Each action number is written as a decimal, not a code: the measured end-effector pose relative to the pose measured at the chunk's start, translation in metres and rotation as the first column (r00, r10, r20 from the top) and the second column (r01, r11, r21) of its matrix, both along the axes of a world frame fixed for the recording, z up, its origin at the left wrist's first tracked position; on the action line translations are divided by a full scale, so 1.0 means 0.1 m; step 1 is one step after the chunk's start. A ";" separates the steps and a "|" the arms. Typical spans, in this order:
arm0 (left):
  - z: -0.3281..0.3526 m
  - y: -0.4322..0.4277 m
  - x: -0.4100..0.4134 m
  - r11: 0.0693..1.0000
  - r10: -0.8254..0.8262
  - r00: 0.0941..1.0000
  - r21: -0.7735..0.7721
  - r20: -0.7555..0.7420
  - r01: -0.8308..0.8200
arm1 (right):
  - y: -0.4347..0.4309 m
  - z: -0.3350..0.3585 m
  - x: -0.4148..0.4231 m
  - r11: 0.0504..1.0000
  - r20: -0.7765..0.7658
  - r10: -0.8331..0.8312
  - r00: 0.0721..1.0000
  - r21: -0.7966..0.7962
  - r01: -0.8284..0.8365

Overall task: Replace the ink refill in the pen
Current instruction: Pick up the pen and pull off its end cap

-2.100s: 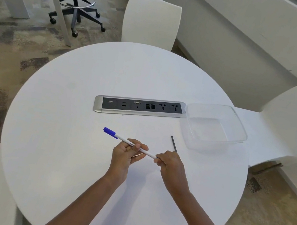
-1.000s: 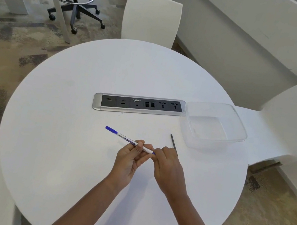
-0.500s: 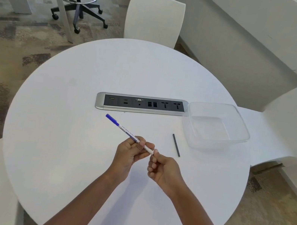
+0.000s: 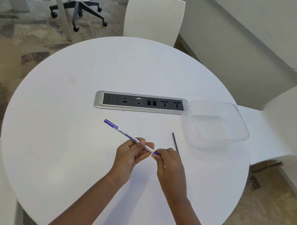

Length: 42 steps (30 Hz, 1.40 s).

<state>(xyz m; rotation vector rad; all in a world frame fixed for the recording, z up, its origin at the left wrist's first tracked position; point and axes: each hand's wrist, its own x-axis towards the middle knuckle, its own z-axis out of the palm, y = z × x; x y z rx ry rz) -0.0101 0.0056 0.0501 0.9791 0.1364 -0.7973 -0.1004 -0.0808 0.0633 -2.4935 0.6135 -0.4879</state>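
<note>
White bench (image 4: pixel 57 136), round. Pen (image 4: pixel 124 133) held above it, white barrel, blue cap end aimed up-left. Left hand (image 4: pixel 129 155): fingers curled round the mid-barrel. Right hand (image 4: pixel 170 166): fingers pinched tight on the pen's blue near end. Dark refill (image 4: pixel 175 142) lies flat on the bench just beyond the right hand, near a clear plastic tub (image 4: pixel 240 123), apart from it.

A round white table (image 4: pixel 61 137) carries a long silver-edged socket panel (image 4: pixel 141 103), set flat into its top just beyond the middle and running left to right. A clear plastic container (image 4: pixel 212 127) stands at the panel's right end, at the table's right edge. A thin dark ink refill (image 4: pixel 175 141) lies on the tabletop just beside the container's near left corner.
</note>
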 end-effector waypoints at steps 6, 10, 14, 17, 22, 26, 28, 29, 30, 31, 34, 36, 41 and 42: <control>0.02 0.00 0.00 1.000 -0.006 1.000 -0.014 0.012 0.006 | -0.04 0.05 0.06 0.993 0.009 0.003 1.000 0.119 -0.004; 0.04 0.03 0.03 0.998 -0.061 0.991 0.005 0.115 0.061 | -0.02 0.12 0.09 0.772 -0.035 -0.144 0.989 0.621 0.135; 0.07 0.04 0.06 0.992 -0.120 0.969 0.050 0.214 0.112 | -0.14 0.20 0.12 0.265 -0.180 -0.112 0.977 0.942 0.204; 0.07 0.05 0.05 0.994 -0.107 0.973 0.051 0.206 0.099 | -0.24 0.25 0.10 0.047 -0.230 -0.011 0.973 0.972 0.230; 0.02 -0.01 0.02 0.999 0.027 0.999 0.026 0.045 -0.028 | -0.14 0.17 0.12 0.609 -0.107 -0.100 0.989 0.779 0.146; 0.02 -0.05 -0.01 0.998 0.062 0.998 0.033 -0.009 -0.062 | -0.06 0.09 0.09 0.982 -0.095 -0.001 0.995 0.189 0.019; 0.02 -0.05 -0.01 0.998 0.060 0.998 0.028 -0.020 -0.060 | -0.05 0.09 0.09 0.998 -0.081 0.054 0.995 -0.036 -0.057; 0.02 -0.06 -0.01 0.998 0.054 0.998 0.021 -0.021 -0.053 | -0.06 0.10 0.09 0.993 -0.062 0.079 0.995 -0.086 -0.084; 0.02 -0.06 0.00 0.999 0.045 0.999 0.015 -0.018 -0.045 | -0.07 0.11 0.09 0.988 -0.044 0.096 0.994 -0.119 -0.101; 0.02 -0.06 0.00 0.999 0.036 0.999 0.011 -0.011 -0.036 | -0.08 0.11 0.09 0.986 -0.038 0.107 0.994 -0.124 -0.111; 0.02 -0.05 -0.01 1.000 0.017 1.000 0.008 0.021 -0.018 | -0.11 0.09 0.11 0.996 -0.044 0.091 0.995 0.022 -0.090; 0.01 -0.03 -0.01 1.000 0.009 0.999 0.011 0.047 -0.009 | -0.12 0.09 0.12 0.975 -0.071 0.040 0.997 0.219 -0.023; -0.01 0.01 0.00 0.999 -0.039 0.991 0.015 0.129 0.037 | -0.15 0.17 0.16 0.663 -0.168 -0.041 0.985 0.733 0.152; -0.02 0.02 0.00 0.999 -0.047 0.989 0.017 0.139 0.045 | -0.18 0.18 0.17 0.547 -0.204 -0.032 0.979 0.816 0.188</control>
